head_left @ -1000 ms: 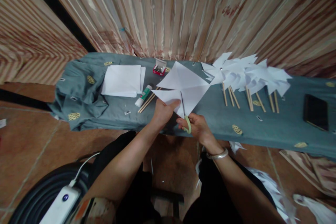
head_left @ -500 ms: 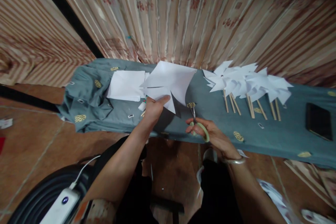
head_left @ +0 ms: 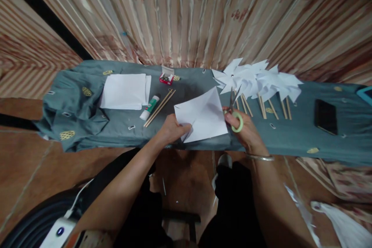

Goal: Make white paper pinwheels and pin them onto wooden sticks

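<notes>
My left hand point(head_left: 173, 128) pinches a square sheet of white paper point(head_left: 205, 115) near its lower left corner, thumb on top. Slits run in from some of its corners, and the sheet is slightly bent. At the paper's right edge, my right hand point(head_left: 242, 126) grips scissors point(head_left: 236, 113) with pale green handles. Their blades are spread and point up and away from me. Left of the paper lie two wooden chopsticks point(head_left: 159, 108) and a green and white glue stick point(head_left: 150, 107). A small red box point(head_left: 166, 77) of metal pins stands open behind them.
A stack of white paper point(head_left: 124, 91) lies at the left on the grey-green cloth point(head_left: 186, 81). Several white paper pinwheels point(head_left: 258, 77) on sticks overlap at the back right. A black phone point(head_left: 326, 117) rests farther right. A pleated curtain point(head_left: 186, 19) hangs behind the table.
The paper has been turned and drawn right, uncovering the pin box, glue stick and chopsticks. My right hand has raised the scissors, whose blades are now spread. The view has shifted right.
</notes>
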Demonstrator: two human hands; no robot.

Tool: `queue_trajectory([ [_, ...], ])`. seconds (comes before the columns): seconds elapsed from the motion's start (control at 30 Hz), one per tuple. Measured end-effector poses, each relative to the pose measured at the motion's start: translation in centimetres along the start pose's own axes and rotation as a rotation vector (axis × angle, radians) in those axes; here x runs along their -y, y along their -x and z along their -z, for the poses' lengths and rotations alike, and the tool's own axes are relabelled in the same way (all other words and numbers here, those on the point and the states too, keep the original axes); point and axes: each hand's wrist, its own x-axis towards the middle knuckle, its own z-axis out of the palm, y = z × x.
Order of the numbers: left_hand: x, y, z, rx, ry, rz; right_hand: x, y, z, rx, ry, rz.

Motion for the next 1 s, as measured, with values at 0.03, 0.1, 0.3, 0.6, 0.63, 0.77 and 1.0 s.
queue_trajectory([
  [0.03,0.0,0.0,0.0,0.012,-0.019,0.013,0.1,0.1,-0.1,-0.010,0.028,-0.021],
  [0.1,-0.1,0.0,0.0,0.022,-0.029,0.032,0.2,0.3,-0.5,-0.008,0.055,-0.061],
  [0.3,-0.7,-0.1,0.2,0.030,0.193,0.046,0.1,0.0,-1.4,-0.043,0.010,-0.117],
  [0.6,-1.9,0.1,-1.3,-0.036,0.896,0.219,-0.6,-1.2,-2.1,-0.344,-0.272,0.048],
  [0.63,-1.9,0.4,-1.9,-0.014,0.923,0.253,-0.6,-1.3,-2.4,-0.350,-0.302,0.057],
  [0.77,-2.0,1.1,-4.0,0.122,0.890,0.267,-0.7,-1.1,-3.8,-0.312,-0.322,0.074],
  [1.0,-2.5,0.5,-4.6,-0.122,0.880,0.218,-0.5,-0.2,-5.8,-0.204,-0.183,0.002],
])
